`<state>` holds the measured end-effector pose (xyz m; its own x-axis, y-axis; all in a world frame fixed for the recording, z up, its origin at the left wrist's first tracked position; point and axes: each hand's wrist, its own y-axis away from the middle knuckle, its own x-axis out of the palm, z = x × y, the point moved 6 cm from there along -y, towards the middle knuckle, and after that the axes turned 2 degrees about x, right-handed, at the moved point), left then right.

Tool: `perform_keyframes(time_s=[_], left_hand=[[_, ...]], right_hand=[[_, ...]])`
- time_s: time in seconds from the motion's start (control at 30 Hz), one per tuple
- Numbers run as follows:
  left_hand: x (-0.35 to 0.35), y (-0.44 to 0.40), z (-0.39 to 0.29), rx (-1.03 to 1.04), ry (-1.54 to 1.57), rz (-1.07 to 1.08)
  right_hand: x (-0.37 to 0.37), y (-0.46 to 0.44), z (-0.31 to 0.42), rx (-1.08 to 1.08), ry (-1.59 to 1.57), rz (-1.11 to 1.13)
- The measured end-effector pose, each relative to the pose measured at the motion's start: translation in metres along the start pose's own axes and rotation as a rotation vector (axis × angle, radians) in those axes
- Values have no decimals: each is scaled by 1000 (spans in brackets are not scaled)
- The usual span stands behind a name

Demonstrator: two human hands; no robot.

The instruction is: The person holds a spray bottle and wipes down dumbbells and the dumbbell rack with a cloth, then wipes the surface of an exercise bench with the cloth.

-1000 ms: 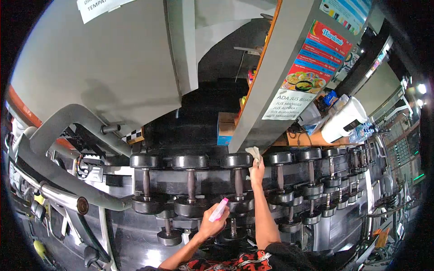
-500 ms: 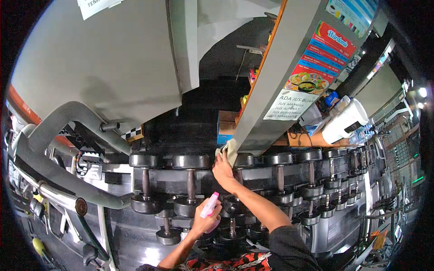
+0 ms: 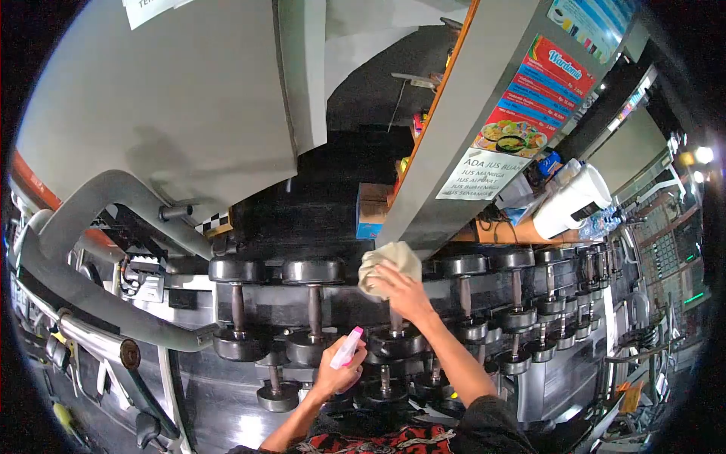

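My right hand presses a beige cloth over the far head of a black dumbbell on the rack, and the cloth hides that head. The near head of this dumbbell shows below my wrist. In my left hand is a spray bottle with a white and pink trigger head, its pink nozzle tilted up and away. My fingers wrap its neck, and most of the bottle body is hidden. Left of the cloth lies another dumbbell, touched by neither hand.
Further dumbbells line the rack to both sides, with a lower row nearer me. A grey machine frame stands at left. Beyond the rack rise a grey pillar and a shelf with a white bucket. A cardboard box sits behind.
My right hand has shifted slightly right, and the cloth now spreads wide over the dumbbell head instead of being bunched at its left side. My left hand still holds the spray bottle, moved slightly left.
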<state>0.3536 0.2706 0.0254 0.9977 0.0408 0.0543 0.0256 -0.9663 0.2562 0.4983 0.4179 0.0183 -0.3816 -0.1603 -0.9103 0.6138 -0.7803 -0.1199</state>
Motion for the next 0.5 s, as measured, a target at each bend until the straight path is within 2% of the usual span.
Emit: perform_keyframes(time_s=[0.07,0.2,0.23,0.27,0.33,0.37,0.43,0.47,0.5], left_hand=[[0,1,-11,-19,7,40],[-1,-2,-19,69,-51,72],[-2,-2,-25,154,-91,70],[-1,-2,-30,239,-129,69],[-1,-2,-25,163,-105,85],[0,-2,-20,88,-84,102],[1,-2,-12,26,-47,124],[2,-2,-7,-38,-12,138],[2,-3,-10,-36,-15,139]], right_hand=[[-24,18,-15,-5,-48,-389],[4,48,-67,413,-385,-654],[13,50,-81,512,-564,-713],[12,46,-87,511,-563,-712],[6,34,-111,754,-544,-654],[7,27,-134,756,-540,-657],[38,-6,-184,622,-621,-227],[37,-18,-197,622,-622,-232],[48,-32,-203,660,-645,48]])
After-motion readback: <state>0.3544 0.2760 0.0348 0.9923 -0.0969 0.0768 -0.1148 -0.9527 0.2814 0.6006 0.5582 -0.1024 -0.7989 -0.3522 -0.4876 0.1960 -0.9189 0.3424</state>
